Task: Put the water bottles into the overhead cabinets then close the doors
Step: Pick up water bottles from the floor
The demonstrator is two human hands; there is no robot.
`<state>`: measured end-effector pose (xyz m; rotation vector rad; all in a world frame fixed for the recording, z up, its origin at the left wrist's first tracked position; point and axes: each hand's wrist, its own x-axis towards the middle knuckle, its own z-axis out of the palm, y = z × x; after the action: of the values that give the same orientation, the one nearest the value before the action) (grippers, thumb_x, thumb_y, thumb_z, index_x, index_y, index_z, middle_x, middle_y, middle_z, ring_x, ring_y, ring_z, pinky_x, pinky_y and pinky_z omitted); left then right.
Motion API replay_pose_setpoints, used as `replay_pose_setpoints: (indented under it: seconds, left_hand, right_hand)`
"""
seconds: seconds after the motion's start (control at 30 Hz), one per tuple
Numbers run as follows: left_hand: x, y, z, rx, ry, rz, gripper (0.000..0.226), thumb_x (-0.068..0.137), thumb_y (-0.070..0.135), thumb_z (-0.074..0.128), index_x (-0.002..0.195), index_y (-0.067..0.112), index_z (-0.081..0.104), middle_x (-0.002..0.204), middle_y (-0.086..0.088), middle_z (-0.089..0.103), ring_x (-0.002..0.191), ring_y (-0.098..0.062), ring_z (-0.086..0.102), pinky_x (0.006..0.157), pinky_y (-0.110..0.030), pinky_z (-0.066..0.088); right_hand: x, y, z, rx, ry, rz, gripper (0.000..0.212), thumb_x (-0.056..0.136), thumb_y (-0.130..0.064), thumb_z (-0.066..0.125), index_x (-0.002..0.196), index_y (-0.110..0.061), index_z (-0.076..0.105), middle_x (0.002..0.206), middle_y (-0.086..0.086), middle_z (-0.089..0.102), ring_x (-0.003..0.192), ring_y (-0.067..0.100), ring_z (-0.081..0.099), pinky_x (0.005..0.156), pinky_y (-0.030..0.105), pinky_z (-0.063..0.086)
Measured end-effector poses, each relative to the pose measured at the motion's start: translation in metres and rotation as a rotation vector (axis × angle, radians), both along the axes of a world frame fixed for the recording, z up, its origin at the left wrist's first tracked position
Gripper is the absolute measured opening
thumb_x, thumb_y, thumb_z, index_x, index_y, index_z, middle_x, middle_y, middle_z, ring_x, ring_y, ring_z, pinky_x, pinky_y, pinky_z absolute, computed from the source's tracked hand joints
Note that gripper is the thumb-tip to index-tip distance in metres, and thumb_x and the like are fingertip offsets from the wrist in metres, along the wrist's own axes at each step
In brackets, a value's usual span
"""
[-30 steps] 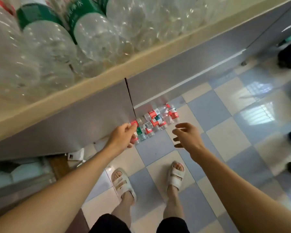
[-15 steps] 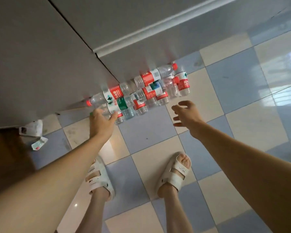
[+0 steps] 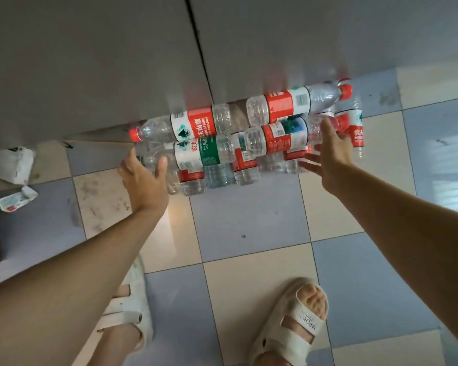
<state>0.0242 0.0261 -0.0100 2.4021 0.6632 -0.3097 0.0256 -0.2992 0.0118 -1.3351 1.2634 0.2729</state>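
Bottles [image 3: 245, 138] lie heaped on the checkered floor [image 3: 249, 220], packed against the foot of a grey cabinet front [image 3: 90, 62]. From my feed I count several clear plastic water bottles on their sides, most with red labels and red caps, and one with a green-and-white label [image 3: 200, 154] near the left end of the heap. A red-capped one [image 3: 175, 126] lies along the back with its cap pointing left; another [image 3: 299, 101] lies behind and to the right with its cap pointing right.

I see the left hand [image 3: 143, 178] reaching down to the left end of the heap, forearm stretched out, thumb and fingers parted around the clear neck end of the green-labelled bottle. Whether it actually touches, I cannot tell. The right hand [image 3: 328, 151] reaches to the right end, palm down, fingers straight and spread, its fingertips over the clear shoulder of a red-labelled bottle [image 3: 280, 137]; it holds nothing.

Both arms are bare and extended forward and down. Below them, two feet in white sandals [image 3: 288, 328] stand on the blue and cream tiles. At the far left edge, crumpled white paper [image 3: 11, 165] and a small torn wrapper [image 3: 16, 199] lie on the floor beside the cabinet's corner.
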Motion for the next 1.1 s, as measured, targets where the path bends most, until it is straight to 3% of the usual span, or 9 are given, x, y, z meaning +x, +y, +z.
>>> replay_pose_setpoints:
  seconds: [0.13, 0.3, 0.43, 0.53, 0.63, 0.73, 0.87, 1.0, 1.1]
  left_hand:
    - [0.001, 0.003, -0.014, -0.062, 0.006, 0.024, 0.062, 0.103, 0.044, 0.048, 0.153, 0.012, 0.031, 0.153, -0.016, 0.026, 0.121, -0.026, 0.050, 0.095, -0.025, 0.037]
    - [0.003, 0.011, -0.029, -0.122, 0.004, 0.070, 0.052, 0.101, 0.050, 0.048, 0.145, 0.023, 0.045, 0.150, -0.009, 0.030, 0.109, -0.012, 0.045, 0.097, -0.021, 0.033]
    - [0.017, 0.018, -0.034, -0.156, -0.003, 0.151, 0.039, 0.105, 0.038, 0.041, 0.133, 0.018, 0.058, 0.138, -0.018, 0.047, 0.120, -0.028, 0.054, 0.109, -0.039, 0.043]
    - [0.023, 0.019, -0.030, -0.199, -0.029, 0.285, 0.030, 0.106, 0.026, 0.040, 0.122, 0.018, 0.065, 0.125, -0.019, 0.061, 0.110, -0.034, 0.063, 0.093, -0.047, 0.056]
    - [0.016, 0.019, -0.016, -0.456, -0.029, 0.543, 0.015, 0.101, 0.017, 0.058, 0.092, 0.018, 0.070, 0.103, -0.011, 0.072, 0.085, -0.025, 0.074, 0.066, -0.034, 0.062]
    - [0.000, 0.025, 0.012, -0.637, -0.025, 0.612, 0.009, 0.091, 0.006, 0.073, 0.084, 0.012, 0.072, 0.096, -0.012, 0.073, 0.065, -0.016, 0.073, 0.065, -0.028, 0.061]
    - [-0.019, 0.023, 0.057, -0.649, -0.012, 0.377, 0.020, 0.081, 0.002, 0.080, 0.095, 0.014, 0.077, 0.100, -0.010, 0.075, 0.083, -0.020, 0.075, 0.076, -0.027, 0.060]
    - [-0.019, 0.000, 0.096, -0.404, -0.028, -0.008, 0.031, 0.074, 0.015, 0.088, 0.100, 0.029, 0.076, 0.096, 0.006, 0.075, 0.084, -0.008, 0.072, 0.072, -0.015, 0.055]
    - [-0.013, -0.035, 0.121, -0.351, -0.063, -0.199, 0.030, 0.073, 0.016, 0.087, 0.101, 0.022, 0.079, 0.101, 0.006, 0.074, 0.093, -0.010, 0.069, 0.083, -0.028, 0.059]
  right_hand:
    - [0.014, -0.005, -0.018, 0.031, 0.059, -0.043, 0.048, 0.099, -0.056, 0.050, 0.129, -0.019, 0.055, 0.106, 0.007, 0.074, 0.086, 0.021, 0.076, 0.064, 0.032, 0.061]
    - [0.026, -0.016, -0.029, 0.045, 0.053, -0.148, 0.048, 0.097, -0.059, 0.053, 0.118, -0.016, 0.059, 0.104, 0.007, 0.075, 0.082, 0.022, 0.077, 0.068, 0.033, 0.063]
    - [0.027, -0.022, -0.032, 0.059, 0.062, -0.206, 0.036, 0.096, -0.048, 0.062, 0.109, -0.014, 0.061, 0.100, 0.009, 0.075, 0.078, 0.024, 0.078, 0.068, 0.035, 0.064]
    - [0.024, -0.021, -0.028, 0.067, 0.045, -0.216, 0.030, 0.096, -0.040, 0.063, 0.109, -0.013, 0.062, 0.104, 0.012, 0.075, 0.081, 0.027, 0.077, 0.069, 0.036, 0.064]
    - [0.014, -0.021, -0.014, 0.080, -0.016, -0.210, 0.023, 0.096, -0.036, 0.063, 0.102, -0.014, 0.063, 0.105, 0.014, 0.074, 0.087, 0.027, 0.077, 0.065, 0.034, 0.062]
    - [0.002, -0.024, 0.008, 0.096, -0.106, -0.177, 0.032, 0.097, -0.033, 0.063, 0.118, -0.010, 0.061, 0.112, 0.014, 0.073, 0.096, 0.026, 0.075, 0.067, 0.034, 0.062]
    - [-0.013, -0.016, 0.043, -0.009, -0.200, -0.017, 0.040, 0.098, -0.032, 0.065, 0.127, -0.008, 0.052, 0.115, 0.013, 0.066, 0.094, 0.024, 0.074, 0.074, 0.035, 0.064]
    - [-0.028, 0.006, 0.076, -0.195, -0.328, 0.118, 0.017, 0.096, -0.022, 0.069, 0.094, -0.018, 0.052, 0.096, 0.008, 0.066, 0.086, 0.022, 0.072, 0.067, 0.035, 0.064]
    - [-0.047, 0.016, 0.093, -0.300, -0.390, 0.256, 0.027, 0.094, -0.016, 0.071, 0.110, -0.005, 0.053, 0.105, 0.013, 0.068, 0.092, 0.016, 0.072, 0.065, 0.034, 0.064]
